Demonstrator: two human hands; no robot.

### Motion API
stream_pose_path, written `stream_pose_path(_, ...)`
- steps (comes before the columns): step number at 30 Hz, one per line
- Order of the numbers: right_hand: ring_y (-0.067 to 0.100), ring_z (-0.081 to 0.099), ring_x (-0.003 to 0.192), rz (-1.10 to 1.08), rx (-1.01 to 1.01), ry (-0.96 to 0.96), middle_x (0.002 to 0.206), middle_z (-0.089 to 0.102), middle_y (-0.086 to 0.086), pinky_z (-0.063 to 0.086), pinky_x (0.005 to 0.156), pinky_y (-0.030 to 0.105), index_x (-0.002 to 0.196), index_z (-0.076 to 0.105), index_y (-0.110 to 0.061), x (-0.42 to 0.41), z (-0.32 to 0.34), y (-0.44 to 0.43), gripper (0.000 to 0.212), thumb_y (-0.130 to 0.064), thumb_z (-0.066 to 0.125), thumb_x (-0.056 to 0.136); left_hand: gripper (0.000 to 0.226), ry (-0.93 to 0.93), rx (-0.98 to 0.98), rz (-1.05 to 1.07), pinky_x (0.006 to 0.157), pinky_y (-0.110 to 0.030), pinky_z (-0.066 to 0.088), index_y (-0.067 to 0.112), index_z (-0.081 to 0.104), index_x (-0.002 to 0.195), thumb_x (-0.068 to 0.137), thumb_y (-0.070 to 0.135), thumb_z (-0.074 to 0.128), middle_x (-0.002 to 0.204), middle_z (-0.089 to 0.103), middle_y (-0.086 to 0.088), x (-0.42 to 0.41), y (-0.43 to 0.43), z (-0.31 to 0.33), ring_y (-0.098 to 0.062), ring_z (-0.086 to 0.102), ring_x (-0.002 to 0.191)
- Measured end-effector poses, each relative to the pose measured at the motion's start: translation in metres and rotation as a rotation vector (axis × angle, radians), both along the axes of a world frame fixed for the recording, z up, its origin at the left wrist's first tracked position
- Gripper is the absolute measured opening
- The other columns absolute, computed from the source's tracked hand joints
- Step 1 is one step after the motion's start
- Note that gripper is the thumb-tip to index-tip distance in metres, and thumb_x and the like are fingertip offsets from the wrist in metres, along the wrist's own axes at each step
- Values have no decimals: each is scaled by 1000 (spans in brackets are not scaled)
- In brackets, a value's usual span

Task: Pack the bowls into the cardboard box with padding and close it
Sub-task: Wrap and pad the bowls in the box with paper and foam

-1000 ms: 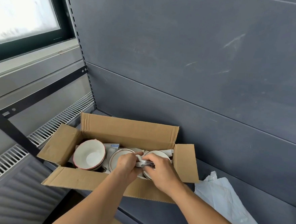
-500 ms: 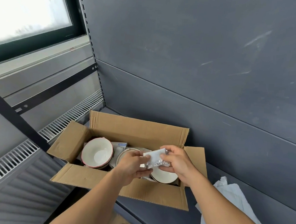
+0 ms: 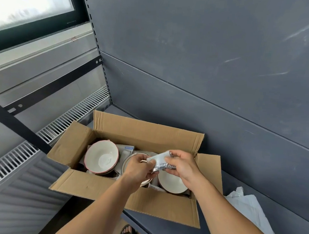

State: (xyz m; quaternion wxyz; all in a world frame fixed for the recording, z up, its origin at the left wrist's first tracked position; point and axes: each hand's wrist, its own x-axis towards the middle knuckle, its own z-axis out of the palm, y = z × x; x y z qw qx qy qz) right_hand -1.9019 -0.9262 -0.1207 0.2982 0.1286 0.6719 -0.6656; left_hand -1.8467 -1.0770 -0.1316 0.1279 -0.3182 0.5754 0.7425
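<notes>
I have lifted the padding up out of the box, pinched between my left hand and right hand above the bowls, so it can be refolded and tucked between them.

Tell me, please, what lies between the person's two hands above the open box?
In the head view, a small folded white-and-silver padding piece spans the gap between the left hand and right hand, pinched by both, above the bowls in the cardboard box.
</notes>
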Motion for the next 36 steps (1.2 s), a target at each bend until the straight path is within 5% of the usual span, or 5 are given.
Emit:
stream_pose_path(4, 24, 70, 88, 99, 48, -2, 109, 69, 18, 60, 72, 30, 115, 61, -5, -8, -7, 0, 26, 1, 64, 90, 17, 2, -64, -8, 69, -34, 59, -7, 54, 107, 93, 0, 59, 79, 58, -15, -3, -2, -6, -18, 59, 63)
stream_pose_path(12, 21, 69, 87, 101, 168, 64, 97, 72, 10, 58, 74, 30, 98, 67, -12, -21, -22, -2, 13, -1, 63, 91, 24, 11, -110, -66, 75, -37, 60, -4, 58, 110, 87, -1, 66, 93, 68, -17, -7, -4, -12, -24, 69, 69)
stream_pose_path(17, 21, 71, 85, 15, 431, 237, 90, 73, 0, 60, 80, 45, 84, 65, -29, -35, -29, 8, 21, -9, 61, 89, 47, 19, -849, -508, 84, -22, 45, 27, 62, 122, 77, 16, 72, 120, 57, 2, -8, -15, -30, -16, 59, 98)
stream_pose_path(22, 20, 69, 86, 22, 549, 315, 88, 71, -7, 58, 80, 47, 77, 58, -38, -34, -29, 6, 27, -14, 59, 89, 58, -5, -1047, -777, 94, -41, 48, 41, 47, 136, 81, 36, 64, 118, 39, -2, -7, -4, -41, -23, 36, 121)
stream_pose_path(36, 24, 58, 100, 234, 696, 465, 106, 68, 1, 49, 82, 35, 114, 60, -20, -35, -30, -21, 25, -17, 53, 91, 32, -31, -1219, -731, 71, -37, 46, 35, 51, 120, 89, 33, 56, 112, 51, -2, -16, 9, -48, -24, 49, 109)
